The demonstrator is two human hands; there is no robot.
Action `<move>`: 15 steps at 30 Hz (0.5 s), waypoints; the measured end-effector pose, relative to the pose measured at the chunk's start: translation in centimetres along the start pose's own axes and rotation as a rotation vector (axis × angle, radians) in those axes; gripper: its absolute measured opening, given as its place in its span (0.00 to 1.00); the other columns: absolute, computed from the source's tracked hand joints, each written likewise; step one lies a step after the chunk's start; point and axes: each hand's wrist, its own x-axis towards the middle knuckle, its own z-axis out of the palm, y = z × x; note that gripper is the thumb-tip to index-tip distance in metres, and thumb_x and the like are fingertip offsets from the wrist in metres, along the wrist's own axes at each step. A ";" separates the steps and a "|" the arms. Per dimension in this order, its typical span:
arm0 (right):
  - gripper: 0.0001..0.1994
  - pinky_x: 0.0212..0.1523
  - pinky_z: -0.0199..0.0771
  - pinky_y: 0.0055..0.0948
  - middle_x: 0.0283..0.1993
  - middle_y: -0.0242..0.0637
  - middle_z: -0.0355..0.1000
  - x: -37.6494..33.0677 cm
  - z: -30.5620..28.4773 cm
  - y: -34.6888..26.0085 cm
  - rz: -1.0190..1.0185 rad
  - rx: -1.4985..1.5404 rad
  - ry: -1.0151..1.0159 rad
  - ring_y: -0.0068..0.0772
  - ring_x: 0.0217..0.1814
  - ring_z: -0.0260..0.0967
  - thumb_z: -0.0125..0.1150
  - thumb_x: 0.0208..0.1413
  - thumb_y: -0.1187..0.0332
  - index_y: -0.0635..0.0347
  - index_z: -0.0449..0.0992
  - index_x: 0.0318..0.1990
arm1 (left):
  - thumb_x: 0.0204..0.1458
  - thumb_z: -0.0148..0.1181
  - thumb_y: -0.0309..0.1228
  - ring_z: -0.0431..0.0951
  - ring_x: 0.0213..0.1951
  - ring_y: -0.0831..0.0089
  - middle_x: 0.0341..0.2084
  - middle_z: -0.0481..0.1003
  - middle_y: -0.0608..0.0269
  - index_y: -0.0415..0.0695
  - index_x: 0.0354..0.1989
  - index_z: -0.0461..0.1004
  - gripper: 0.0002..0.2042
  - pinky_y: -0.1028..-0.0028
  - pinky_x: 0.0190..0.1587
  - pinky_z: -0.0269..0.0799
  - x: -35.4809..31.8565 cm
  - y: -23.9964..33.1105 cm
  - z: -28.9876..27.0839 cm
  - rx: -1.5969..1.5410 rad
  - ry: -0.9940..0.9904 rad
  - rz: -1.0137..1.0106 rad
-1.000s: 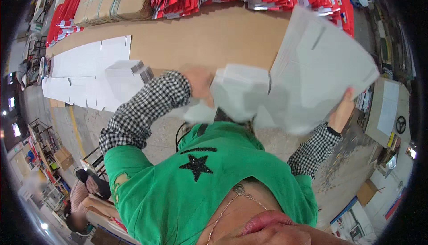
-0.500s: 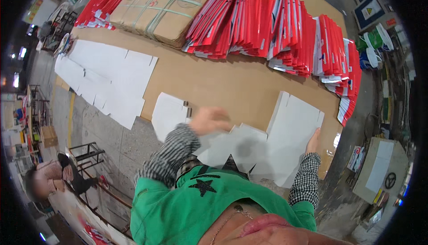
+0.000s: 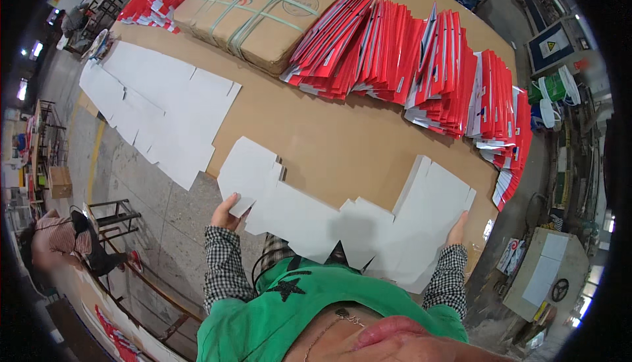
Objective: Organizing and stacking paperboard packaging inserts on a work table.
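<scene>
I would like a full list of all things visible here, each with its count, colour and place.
flat die-cut card sheet: one, white, held over the near table edge
table: one, brown top, across the middle
card sheets: a row, count unclear, white, on the left part of the table
folded cartons: many in leaning rows, red and white, along the far side
strapped bundle: one, brown with green straps, far side
seated person: one, lower left on the floor
left hand: grips the sheet's left flap
right hand: holds the sheet's right edge
sleeves: two, black-and-white check, under a green top
</scene>
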 end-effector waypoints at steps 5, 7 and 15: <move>0.30 0.62 0.45 0.30 0.63 0.44 0.51 1.1 0.1 2.0 -0.050 0.026 -0.027 0.40 0.63 0.49 0.32 0.60 0.49 0.68 0.53 0.59 | 0.45 0.58 0.33 0.65 0.51 0.57 0.48 0.66 0.52 0.37 0.53 0.58 0.27 0.58 0.55 0.60 1.2 -0.9 -0.2 -0.179 -0.123 0.074; 0.30 0.63 0.45 0.30 0.63 0.44 0.50 2.3 -0.3 3.4 -0.094 0.027 -0.070 0.39 0.63 0.49 0.31 0.60 0.50 0.68 0.53 0.59 | 0.47 0.56 0.33 0.63 0.52 0.55 0.49 0.64 0.51 0.37 0.54 0.56 0.27 0.56 0.56 0.58 1.2 -1.3 0.7 -0.330 -0.121 0.090; 0.28 0.62 0.48 0.29 0.62 0.44 0.52 5.1 -2.6 5.2 -0.421 -0.409 -0.077 0.39 0.62 0.51 0.28 0.62 0.52 0.69 0.53 0.59 | 0.47 0.54 0.34 0.67 0.49 0.64 0.46 0.68 0.56 0.38 0.49 0.63 0.21 0.62 0.54 0.62 1.2 -0.8 0.7 -0.315 -0.278 0.061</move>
